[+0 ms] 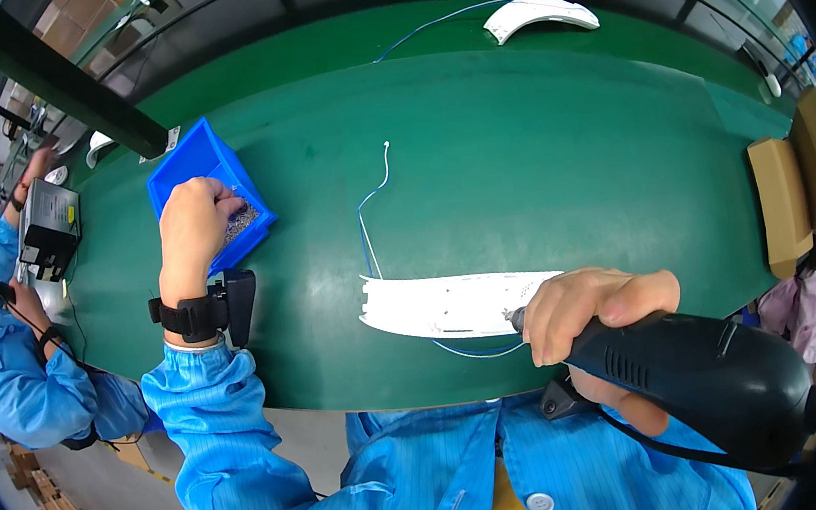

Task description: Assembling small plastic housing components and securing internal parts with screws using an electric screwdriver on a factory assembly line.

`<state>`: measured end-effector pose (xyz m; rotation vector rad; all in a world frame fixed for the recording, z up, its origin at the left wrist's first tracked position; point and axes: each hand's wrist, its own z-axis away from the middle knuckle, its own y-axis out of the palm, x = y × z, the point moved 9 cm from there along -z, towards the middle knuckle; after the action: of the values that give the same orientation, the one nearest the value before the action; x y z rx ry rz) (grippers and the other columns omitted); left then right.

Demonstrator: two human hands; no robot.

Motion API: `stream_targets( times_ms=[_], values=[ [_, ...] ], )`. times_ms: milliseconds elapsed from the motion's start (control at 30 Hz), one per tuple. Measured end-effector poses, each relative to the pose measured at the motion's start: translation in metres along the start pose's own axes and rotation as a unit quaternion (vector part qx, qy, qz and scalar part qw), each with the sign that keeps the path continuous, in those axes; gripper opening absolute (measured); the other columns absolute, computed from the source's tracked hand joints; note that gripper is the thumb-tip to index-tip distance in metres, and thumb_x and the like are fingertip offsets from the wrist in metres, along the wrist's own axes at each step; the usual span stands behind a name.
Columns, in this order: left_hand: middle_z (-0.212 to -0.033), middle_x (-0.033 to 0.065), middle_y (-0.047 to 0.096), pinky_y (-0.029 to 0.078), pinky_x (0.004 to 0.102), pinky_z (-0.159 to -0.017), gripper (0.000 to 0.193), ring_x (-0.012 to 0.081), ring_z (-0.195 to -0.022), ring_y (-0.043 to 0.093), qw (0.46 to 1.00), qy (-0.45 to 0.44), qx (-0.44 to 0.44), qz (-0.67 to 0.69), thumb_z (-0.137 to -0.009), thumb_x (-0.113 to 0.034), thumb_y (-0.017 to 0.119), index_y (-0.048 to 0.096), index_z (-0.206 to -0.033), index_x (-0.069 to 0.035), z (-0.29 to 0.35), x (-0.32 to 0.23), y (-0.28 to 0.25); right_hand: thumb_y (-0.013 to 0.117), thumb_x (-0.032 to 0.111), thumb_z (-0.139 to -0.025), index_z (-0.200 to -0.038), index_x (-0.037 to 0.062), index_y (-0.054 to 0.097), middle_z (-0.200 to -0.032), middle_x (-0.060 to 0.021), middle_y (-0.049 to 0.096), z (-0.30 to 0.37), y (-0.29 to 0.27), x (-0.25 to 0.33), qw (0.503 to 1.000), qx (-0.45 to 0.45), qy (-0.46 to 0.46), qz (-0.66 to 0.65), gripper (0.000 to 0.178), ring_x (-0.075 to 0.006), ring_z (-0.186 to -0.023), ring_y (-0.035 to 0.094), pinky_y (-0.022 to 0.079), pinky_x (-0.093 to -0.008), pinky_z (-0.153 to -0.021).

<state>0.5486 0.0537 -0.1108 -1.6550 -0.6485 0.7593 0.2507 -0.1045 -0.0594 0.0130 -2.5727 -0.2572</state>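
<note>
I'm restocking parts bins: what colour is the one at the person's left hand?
The bin is blue, seen best in the head view.

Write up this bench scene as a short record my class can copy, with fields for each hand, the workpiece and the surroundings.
Left hand: in the blue bin, fingers at small grey pieces; grip unclear
Right hand: around a black power tool
Workpiece: white panel, lying flat near the tool's tip
Wires: blue and white, extending beyond the panel
Surface: green
Far side: curved white piece
Right edge: open cardboard box
Left edge: seated co-worker
</note>
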Motion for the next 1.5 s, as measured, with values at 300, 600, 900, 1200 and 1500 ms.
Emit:
stream_targets(
  times_ms=[300,600,900,1200,1500],
  values=[
    [-0.060,0.0121,0.059,0.044,0.0317,-0.055,0.015,0.0217,-0.056,0.058,0.997,-0.043,-0.052,0.027,-0.068,-0.012,0.069,0.063,-0.071,0.001,0.002,0.004,-0.028,0.063,0.054,-0.071,-0.104,0.0003,0.033,-0.065,-0.0128,0.054,0.003,0.007,-0.005,1.000,-0.022,0.000,0.006,0.070,-0.0199,-0.051,0.054,0.045,-0.0291,-0.046],
    [-0.072,0.0045,0.061,0.042,0.0334,-0.065,0.006,0.0224,-0.070,0.057,0.941,0.244,-0.143,0.187,-0.064,-0.006,0.065,0.062,-0.067,-0.008,0.071,-0.120,-0.054,0.060,0.058,-0.070,-0.113,0.0024,0.033,-0.070,-0.0142,0.055,0.002,-0.014,-0.023,0.987,-0.094,0.103,-0.079,0.076,-0.0210,-0.057,0.055,0.045,-0.0312,-0.051],
    [-0.070,-0.0008,0.053,0.032,0.0402,-0.084,0.015,0.0179,-0.077,0.050,0.893,0.297,0.021,0.339,-0.059,-0.013,0.073,0.061,-0.068,-0.009,0.119,-0.204,0.000,0.056,0.059,-0.075,-0.111,0.0066,0.032,-0.071,-0.0144,0.056,-0.018,-0.008,-0.008,0.988,-0.098,0.084,-0.090,0.067,-0.0222,-0.053,0.057,0.048,-0.0322,-0.050],
    [-0.087,0.0040,0.054,0.032,0.0442,-0.089,0.037,0.0222,-0.089,0.050,0.894,0.301,0.077,0.322,-0.060,-0.015,0.074,0.058,-0.091,-0.006,0.116,-0.206,0.011,0.057,0.058,-0.075,-0.110,0.0056,0.032,-0.072,-0.0146,0.056,-0.008,-0.006,-0.010,0.991,-0.084,0.089,-0.056,0.068,-0.0225,-0.055,0.057,0.048,-0.0307,-0.053],
    [-0.109,0.0117,0.053,0.034,0.0420,-0.092,0.066,0.0290,-0.101,0.049,0.915,0.305,0.122,0.233,-0.060,-0.028,0.075,0.050,-0.116,-0.003,0.100,-0.175,0.027,0.054,0.062,-0.074,-0.109,0.0046,0.032,-0.068,-0.0123,0.054,0.020,-0.027,-0.024,0.983,-0.165,0.078,-0.015,0.072,-0.0201,-0.051,0.055,0.046,-0.0299,-0.051]
  ],
)
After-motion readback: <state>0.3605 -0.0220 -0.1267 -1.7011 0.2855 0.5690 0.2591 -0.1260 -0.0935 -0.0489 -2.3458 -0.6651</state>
